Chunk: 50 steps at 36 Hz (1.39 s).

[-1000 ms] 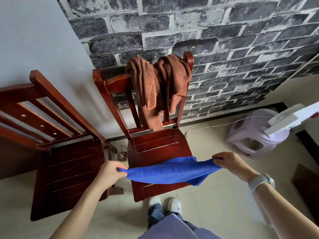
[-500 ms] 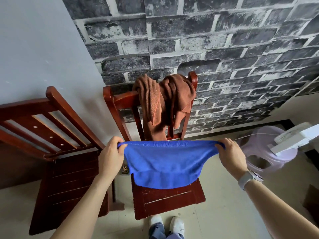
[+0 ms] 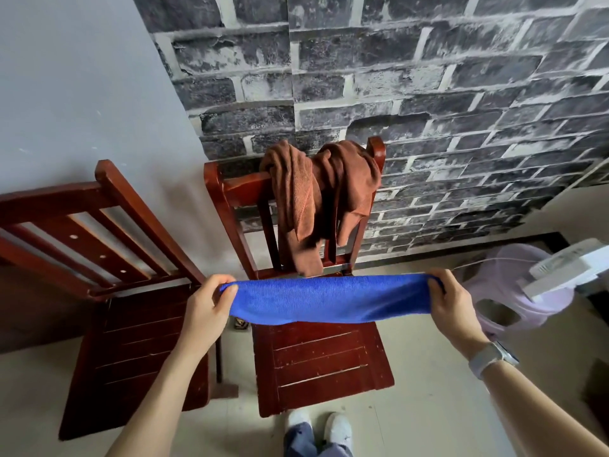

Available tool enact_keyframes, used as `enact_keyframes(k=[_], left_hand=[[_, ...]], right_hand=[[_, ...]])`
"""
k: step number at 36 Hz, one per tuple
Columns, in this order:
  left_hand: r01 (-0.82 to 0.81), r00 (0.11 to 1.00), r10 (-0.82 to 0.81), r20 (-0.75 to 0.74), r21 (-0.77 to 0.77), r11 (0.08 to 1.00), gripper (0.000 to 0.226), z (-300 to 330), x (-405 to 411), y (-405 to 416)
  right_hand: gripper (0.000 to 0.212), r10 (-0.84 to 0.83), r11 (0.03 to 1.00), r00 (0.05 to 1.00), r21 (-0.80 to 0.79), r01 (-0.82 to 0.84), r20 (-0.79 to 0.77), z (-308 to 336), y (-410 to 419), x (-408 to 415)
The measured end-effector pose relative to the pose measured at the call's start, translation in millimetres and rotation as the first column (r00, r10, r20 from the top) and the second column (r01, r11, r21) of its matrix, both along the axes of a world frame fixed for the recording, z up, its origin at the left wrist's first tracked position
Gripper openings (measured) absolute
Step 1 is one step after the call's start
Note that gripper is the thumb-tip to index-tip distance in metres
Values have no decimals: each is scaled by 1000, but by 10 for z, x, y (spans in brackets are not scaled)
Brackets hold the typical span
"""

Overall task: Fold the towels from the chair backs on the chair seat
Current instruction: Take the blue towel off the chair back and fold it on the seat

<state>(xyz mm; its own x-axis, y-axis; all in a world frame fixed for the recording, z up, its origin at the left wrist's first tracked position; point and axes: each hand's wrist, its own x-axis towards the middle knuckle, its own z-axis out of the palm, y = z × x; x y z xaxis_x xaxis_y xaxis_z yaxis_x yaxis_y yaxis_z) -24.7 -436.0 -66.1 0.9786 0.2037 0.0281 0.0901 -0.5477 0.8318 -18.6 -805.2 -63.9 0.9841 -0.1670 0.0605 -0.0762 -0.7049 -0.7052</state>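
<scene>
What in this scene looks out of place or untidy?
The brown towel hangs bunched and twisted over the back of the middle chair, not spread flat. The blue towel, stretched between the left hand and right hand, looks in order.

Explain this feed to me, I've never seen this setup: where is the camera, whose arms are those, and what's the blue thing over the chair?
There is no robot: the camera sits on a person's head and looks down at their own arms. The left hand and right hand each grip one end of a blue towel, stretched out above the seat of the middle chair. A brown towel hangs bunched over that chair's back. A second chair stands to the left, a pale plastic stool to the right.
</scene>
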Motion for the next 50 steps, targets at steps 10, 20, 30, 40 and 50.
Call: enact_keyframes(k=[10,20,30,40,50], left_hand=[[-101,986,100,-135,-1,995,9,-494,243,-9],[-211,934,198,-298,-9,978,33,-2115,832,-75],[-141,730,184,-659,118,983,45,-3599,243,-168],[-165,684,362,-633,349,922,49,-3951,-236,-257],[-387,616,405,-676,188,903,11,-3853,-210,-349]], right_hand=[[14,-22,998,996,-60,17,-91,-430,80,196],[32,-195,980,904,-43,193,-380,-2046,382,947],[30,-186,972,743,-11,233,-643,-3548,445,290],[21,-347,916,597,-125,381,-724,-3986,328,-402],[30,-435,870,511,-200,450,-741,-3995,398,-521]])
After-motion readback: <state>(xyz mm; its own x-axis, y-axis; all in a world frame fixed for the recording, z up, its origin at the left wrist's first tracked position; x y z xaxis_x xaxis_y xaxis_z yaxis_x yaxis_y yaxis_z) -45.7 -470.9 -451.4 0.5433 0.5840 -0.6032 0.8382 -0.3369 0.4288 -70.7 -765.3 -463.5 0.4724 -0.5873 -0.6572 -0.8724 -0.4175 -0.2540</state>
